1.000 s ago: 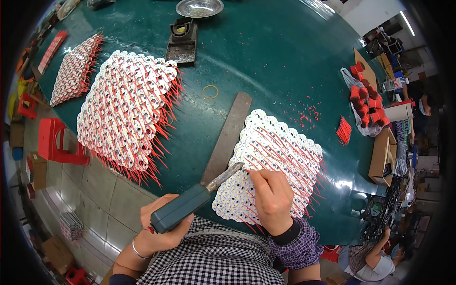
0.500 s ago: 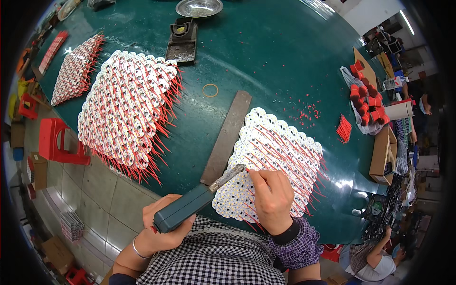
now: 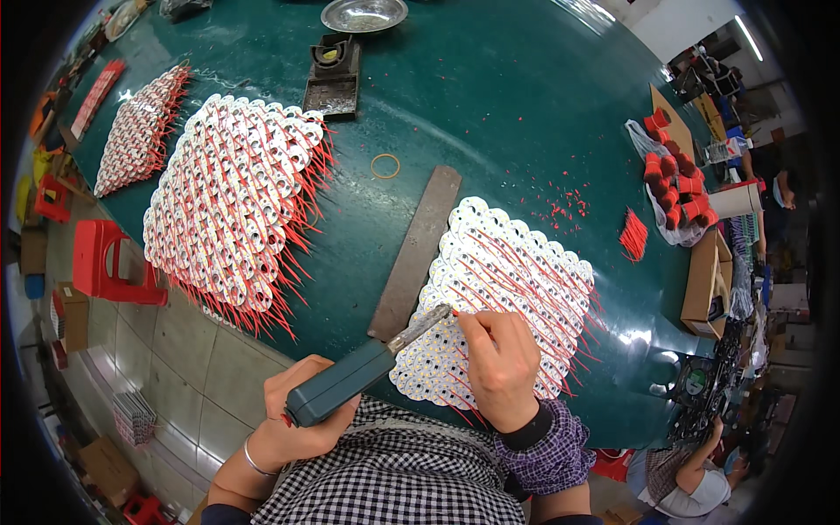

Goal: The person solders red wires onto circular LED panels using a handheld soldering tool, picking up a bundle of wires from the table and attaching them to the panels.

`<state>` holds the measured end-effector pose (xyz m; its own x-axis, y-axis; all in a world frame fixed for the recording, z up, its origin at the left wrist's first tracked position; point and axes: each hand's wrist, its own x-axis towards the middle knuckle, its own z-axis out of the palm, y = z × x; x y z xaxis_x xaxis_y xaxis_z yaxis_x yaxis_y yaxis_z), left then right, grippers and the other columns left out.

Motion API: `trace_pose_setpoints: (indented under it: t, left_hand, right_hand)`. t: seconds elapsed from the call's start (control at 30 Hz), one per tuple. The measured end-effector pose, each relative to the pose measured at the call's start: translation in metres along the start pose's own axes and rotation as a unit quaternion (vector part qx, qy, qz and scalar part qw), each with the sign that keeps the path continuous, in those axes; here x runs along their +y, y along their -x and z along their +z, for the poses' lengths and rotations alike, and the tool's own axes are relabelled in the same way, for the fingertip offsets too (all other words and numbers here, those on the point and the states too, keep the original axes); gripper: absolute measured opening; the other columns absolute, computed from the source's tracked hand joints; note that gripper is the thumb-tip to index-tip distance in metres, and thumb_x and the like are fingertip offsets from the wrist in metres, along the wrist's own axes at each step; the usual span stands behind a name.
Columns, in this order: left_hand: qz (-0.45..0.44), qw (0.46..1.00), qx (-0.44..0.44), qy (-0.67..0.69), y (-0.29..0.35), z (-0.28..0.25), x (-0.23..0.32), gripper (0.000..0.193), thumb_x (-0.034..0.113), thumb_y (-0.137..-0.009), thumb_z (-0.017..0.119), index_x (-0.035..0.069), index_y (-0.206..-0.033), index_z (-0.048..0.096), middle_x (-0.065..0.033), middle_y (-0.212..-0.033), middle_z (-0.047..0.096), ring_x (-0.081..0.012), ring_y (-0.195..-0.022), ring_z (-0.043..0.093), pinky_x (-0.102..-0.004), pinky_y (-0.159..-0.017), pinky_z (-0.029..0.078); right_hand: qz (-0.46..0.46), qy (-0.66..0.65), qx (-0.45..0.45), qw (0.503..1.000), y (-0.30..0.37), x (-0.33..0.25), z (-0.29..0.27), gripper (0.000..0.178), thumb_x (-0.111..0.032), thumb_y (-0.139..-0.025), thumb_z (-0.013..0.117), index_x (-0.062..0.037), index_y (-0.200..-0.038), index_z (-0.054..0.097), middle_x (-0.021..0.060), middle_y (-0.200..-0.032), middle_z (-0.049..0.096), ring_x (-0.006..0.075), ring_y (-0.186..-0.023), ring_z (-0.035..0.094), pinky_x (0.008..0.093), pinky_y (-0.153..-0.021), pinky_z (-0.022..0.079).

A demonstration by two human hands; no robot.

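Since a second ago our soldering iron (image 3: 350,381) has barely shifted on the table (image 3: 490,105) — left hand (image 3: 302,420) wrapped round it, tip steady at the disc sheet (image 3: 499,297) — right hand (image 3: 503,367) pinching a red wire (image 3: 462,317).

The left hand (image 3: 302,411) grips a soldering iron (image 3: 367,367). Its tip meets the white disc sheet (image 3: 516,280), where the right hand (image 3: 500,367) pinches a red wire (image 3: 477,325).

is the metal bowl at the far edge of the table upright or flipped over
Upright: the metal bowl shows its open hollow facing up. Contents cannot be told.
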<state>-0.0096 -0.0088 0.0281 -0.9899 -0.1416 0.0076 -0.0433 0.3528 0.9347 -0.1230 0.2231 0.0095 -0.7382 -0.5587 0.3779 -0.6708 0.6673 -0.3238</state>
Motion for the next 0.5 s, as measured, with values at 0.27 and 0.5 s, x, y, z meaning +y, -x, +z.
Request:
trace_pose_setpoints:
  t: [0.27,0.5]
  left_hand:
    - [0.064,0.997,0.018,-0.04,0.002,0.0,-0.004,0.018,-0.004,-0.071,0.079,-0.004,-0.085,0.068,-0.013,-0.081,0.068,-0.0245,-0.068,0.068,-0.031,-0.061,0.053]
    - [-0.017,0.999,0.029,0.005,0.02,-0.004,-0.007,0.023,-0.004,-0.071,0.078,-0.004,-0.094,0.073,-0.0126,-0.086,0.07,-0.0248,-0.072,0.069,-0.0306,-0.064,0.055]
  right_hand:
    - [0.0,0.002,-0.002,1.0,0.0,-0.001,-0.001,0.025,-0.001,-0.078,0.068,0.0012,-0.103,0.07,0.0084,-0.09,0.061,0.0233,-0.077,0.059,0.0351,-0.066,0.047]
    - [-0.004,0.013,0.016,1.0,-0.001,-0.002,-0.001,0.025,-0.001,-0.076,0.069,0.001,-0.102,0.069,0.0089,-0.092,0.062,0.0245,-0.08,0.06,0.0359,-0.068,0.048]
